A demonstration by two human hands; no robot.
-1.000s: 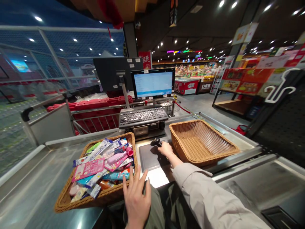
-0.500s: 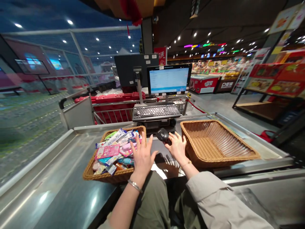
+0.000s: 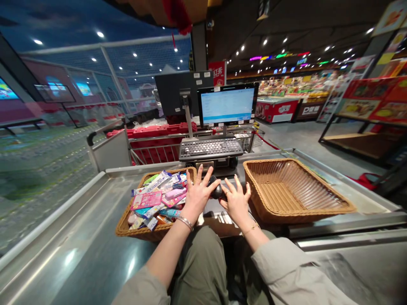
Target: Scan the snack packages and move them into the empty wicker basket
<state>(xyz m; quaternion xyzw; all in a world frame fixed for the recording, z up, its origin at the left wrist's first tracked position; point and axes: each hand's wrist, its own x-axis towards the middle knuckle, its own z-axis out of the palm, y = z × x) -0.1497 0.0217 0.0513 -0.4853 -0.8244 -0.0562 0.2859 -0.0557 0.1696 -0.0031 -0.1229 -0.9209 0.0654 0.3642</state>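
Fingers spread, my left hand (image 3: 197, 195) hovers at the right edge of a wicker basket (image 3: 122, 224) and reaches toward a black handheld barcode scanner (image 3: 216, 192). My right hand (image 3: 237, 199) is on the scanner's other side with its fingers apart too. Whether either hand touches the scanner I cannot tell, as fingers partly cover it. The left basket is heaped with small packaged goods, among them a pink packet (image 3: 146, 200) and a pink oblong item (image 3: 175, 193). To the right of my right hand stands a second wicker basket (image 3: 300, 218) with a bare woven bottom.
A keyboard (image 3: 211, 147) sits on a raised stand below a lit monitor (image 3: 227, 106). Behind them are a shopping cart and a metal rail. The steel counter (image 3: 92, 237) extends left, with a raised edge. Shelves with red boxes (image 3: 365, 93) stand at the right.
My left hand has moved right, away from the heaped basket and closer to the scanner. My right hand stays near it, its fingers now more spread. The view has shifted slightly.
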